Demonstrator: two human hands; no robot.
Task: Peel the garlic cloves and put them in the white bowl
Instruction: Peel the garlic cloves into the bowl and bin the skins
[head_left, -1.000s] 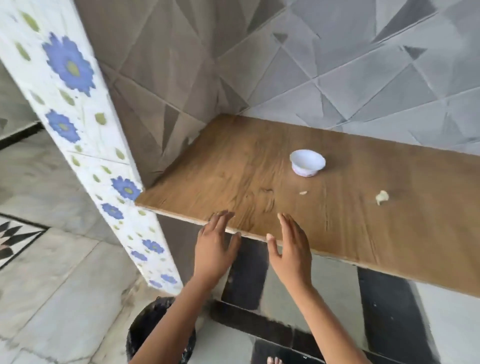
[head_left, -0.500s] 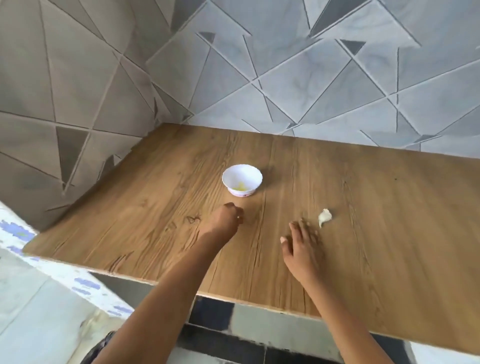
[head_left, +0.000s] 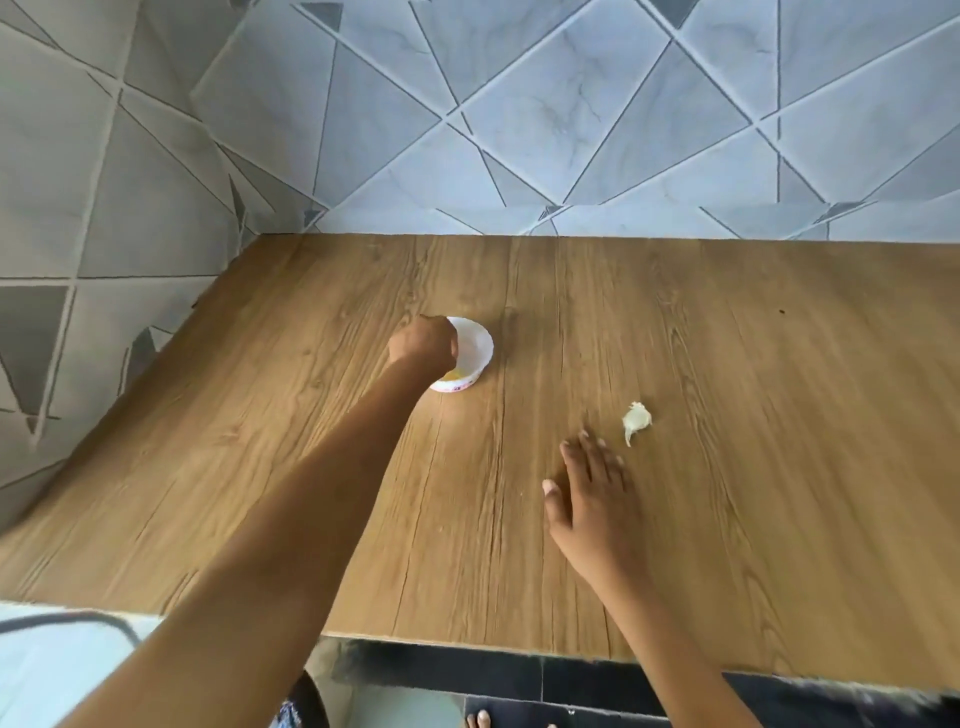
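A small white bowl (head_left: 479, 347) stands on the wooden table (head_left: 753, 467), with something yellowish inside near its front wall. My left hand (head_left: 423, 344) hovers over the bowl's left side, its fingers curled downward as if pinching a small garlic piece; the fingertips are hidden from me. One garlic clove in pale skin (head_left: 638, 419) lies to the right of the bowl. Just below and left of that clove, my right hand (head_left: 589, 493) lies flat on the table with straight fingers, a short gap from the clove.
Grey triangle-patterned tiled walls close off the back and the left side of the table. The table's front edge runs along the bottom, with dark floor tiles and my toes (head_left: 480, 719) below it.
My left hand went from the table's front edge to a small garlic piece in front of the bowl, then up over the bowl; that piece is gone. My right hand moved onto the table near the clove.
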